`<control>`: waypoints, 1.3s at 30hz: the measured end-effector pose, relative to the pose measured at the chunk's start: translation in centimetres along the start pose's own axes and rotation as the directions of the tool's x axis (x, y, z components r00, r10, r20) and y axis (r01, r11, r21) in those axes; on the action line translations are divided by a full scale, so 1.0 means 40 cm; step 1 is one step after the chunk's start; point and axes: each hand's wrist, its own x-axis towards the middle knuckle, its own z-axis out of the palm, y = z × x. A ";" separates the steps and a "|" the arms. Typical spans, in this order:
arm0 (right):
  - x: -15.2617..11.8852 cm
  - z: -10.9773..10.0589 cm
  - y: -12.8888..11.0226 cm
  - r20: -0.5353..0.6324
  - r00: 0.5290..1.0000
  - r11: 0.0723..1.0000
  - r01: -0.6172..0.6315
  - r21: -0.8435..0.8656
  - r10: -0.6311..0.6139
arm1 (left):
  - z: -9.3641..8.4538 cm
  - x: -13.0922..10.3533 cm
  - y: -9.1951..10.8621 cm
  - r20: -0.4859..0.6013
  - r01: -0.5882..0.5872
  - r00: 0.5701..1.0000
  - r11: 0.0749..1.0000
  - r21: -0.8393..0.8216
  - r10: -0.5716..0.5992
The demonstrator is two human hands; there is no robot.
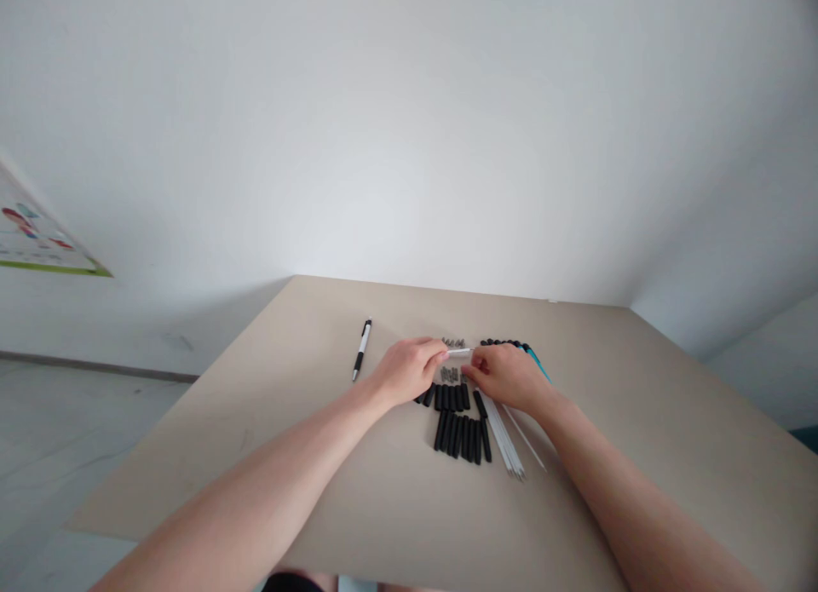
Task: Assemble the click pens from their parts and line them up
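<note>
My left hand [409, 369] pinches a short white pen barrel [458, 352] that lies level above the table. At the barrel's right end are the closed fingertips of my right hand [511, 375]; whatever small part they hold is too small to make out. Under and between my hands lie small metal springs [450, 375], with a row of small metal pen tips [453, 342] behind them. Closer to me are black pen grips [461, 439] in two rows. Long, thin white pen refills [504, 439] lie beneath my right wrist, one apart from the bundle.
An assembled black-and-white pen [361, 350] lies on the beige table [268, 422] left of my hands. Several black-ended parts, some blue [538, 364], are partly hidden behind my right hand. A white wall [409, 149] borders the table's far edge.
</note>
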 end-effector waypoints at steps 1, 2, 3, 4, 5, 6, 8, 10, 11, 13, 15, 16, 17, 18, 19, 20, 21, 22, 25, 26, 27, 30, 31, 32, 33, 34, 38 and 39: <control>0.000 0.001 0.000 0.003 1.000 1.000 0.003 0.005 -0.003 | -0.001 0.000 -0.001 -0.001 0.000 1.000 1.000 -0.009 0.000; 0.000 0.001 0.000 0.007 1.000 1.000 0.006 0.009 -0.006 | -0.001 -0.001 -0.001 -0.002 0.003 1.000 1.000 -0.019 -0.003; 0.001 0.002 0.000 0.011 1.000 1.000 0.007 0.013 -0.007 | -0.002 -0.001 -0.002 -0.005 0.006 1.000 1.000 -0.028 -0.006; 0.001 0.002 0.001 0.014 1.000 1.000 0.008 0.017 -0.008 | -0.002 -0.002 -0.003 -0.008 0.009 1.000 0.999 -0.038 -0.009; 0.001 0.002 0.002 0.017 1.000 1.000 0.008 0.020 -0.009 | -0.001 -0.002 -0.004 -0.011 0.012 1.000 0.999 -0.048 -0.012; 0.001 0.002 0.003 0.019 1.000 1.000 0.009 0.024 -0.009 | -0.001 -0.002 -0.004 -0.012 0.014 1.000 0.998 -0.056 -0.014; 0.001 0.001 0.006 0.019 1.000 1.000 0.008 0.030 -0.008 | 0.001 -0.003 -0.006 -0.012 0.017 1.000 0.998 -0.065 -0.018; 0.000 -0.001 0.008 0.017 1.000 0.999 0.007 0.038 -0.008 | 0.003 -0.003 -0.008 -0.011 0.020 1.000 0.998 -0.065 -0.021; 0.000 -0.002 0.009 0.015 1.000 0.999 0.008 0.041 -0.008 | 0.004 -0.004 -0.009 -0.010 0.021 1.000 0.998 -0.062 -0.022; -0.001 -0.003 0.009 0.016 1.000 0.999 0.011 0.052 -0.012 | 0.004 -0.004 -0.010 -0.009 0.020 1.000 0.998 -0.056 -0.020; -0.001 -0.002 0.008 0.021 1.000 0.998 0.016 0.064 -0.018 | 0.002 -0.004 -0.009 -0.008 0.016 1.000 0.998 -0.056 -0.017; -0.001 -0.001 0.007 0.023 1.000 0.997 0.018 0.070 -0.020 | 0.001 -0.004 -0.009 -0.008 0.016 1.000 0.998 -0.059 -0.016; -0.001 0.000 0.007 0.023 0.999 0.997 0.020 0.075 -0.022 | 0.000 -0.004 -0.008 -0.007 0.017 1.000 0.998 -0.062 -0.017; 0.000 0.001 0.007 0.022 0.999 0.997 0.021 0.080 -0.023 | -0.001 -0.003 -0.007 -0.004 0.020 1.000 0.998 -0.066 -0.020; 0.000 0.001 0.007 0.018 1.000 0.996 0.023 0.084 -0.024 | -0.002 -0.003 -0.007 -0.001 0.025 1.000 0.997 -0.067 -0.025; 0.001 0.002 0.007 0.013 1.000 0.996 0.024 0.089 -0.025 | -0.002 -0.004 -0.006 0.001 0.029 1.000 0.997 -0.067 -0.029; 0.001 0.002 0.008 0.008 1.000 0.995 0.024 0.094 -0.025 | -0.002 -0.004 -0.006 0.001 0.032 0.999 0.997 -0.065 -0.032; 0.002 0.003 0.008 0.000 1.000 0.995 0.023 0.099 -0.023 | -0.002 -0.004 -0.006 -0.001 0.033 0.999 0.997 -0.063 -0.033; 0.002 0.001 0.010 -0.030 1.000 0.993 0.011 0.119 -0.008 | 0.001 -0.005 -0.008 -0.011 0.034 0.999 0.998 -0.055 -0.034; 0.002 0.000 0.011 -0.041 0.999 0.992 0.009 0.127 -0.004 | 0.002 -0.005 -0.009 -0.014 0.036 0.999 0.998 -0.052 -0.037; 0.001 0.000 0.011 -0.051 0.999 0.991 0.010 0.137 -0.003 | 0.003 -0.005 -0.009 -0.015 0.041 0.999 0.998 -0.048 -0.041; 0.000 -0.001 0.010 -0.072 0.997 0.984 0.041 0.175 -0.029 | 0.004 -0.004 -0.010 -0.016 0.050 0.999 0.998 -0.039 -0.050; 0.000 -0.001 0.009 -0.078 0.996 0.981 0.054 0.187 -0.040 | 0.004 -0.004 -0.010 -0.016 0.049 0.999 0.998 -0.039 -0.050; 0.000 -0.001 0.009 -0.083 0.995 0.979 0.063 0.195 -0.048 | 0.004 -0.004 -0.010 -0.016 0.047 0.999 0.998 -0.039 -0.047; 0.000 0.000 0.009 -0.089 0.994 0.976 0.074 0.204 -0.057 | 0.004 -0.004 -0.009 -0.016 0.046 0.999 0.998 -0.039 -0.046; 0.001 0.000 0.009 -0.101 0.993 0.972 0.088 0.217 -0.067 | 0.004 -0.004 -0.009 -0.015 0.045 0.999 0.998 -0.038 -0.046; 0.002 -0.003 0.011 -0.236 0.965 0.930 0.188 0.315 -0.115 | 0.003 -0.005 -0.010 -0.016 0.063 0.998 0.998 -0.016 -0.063; 0.001 -0.005 0.011 -0.284 0.951 0.917 0.216 0.337 -0.120 | 0.002 -0.005 -0.010 -0.021 0.073 0.997 0.997 -0.002 -0.074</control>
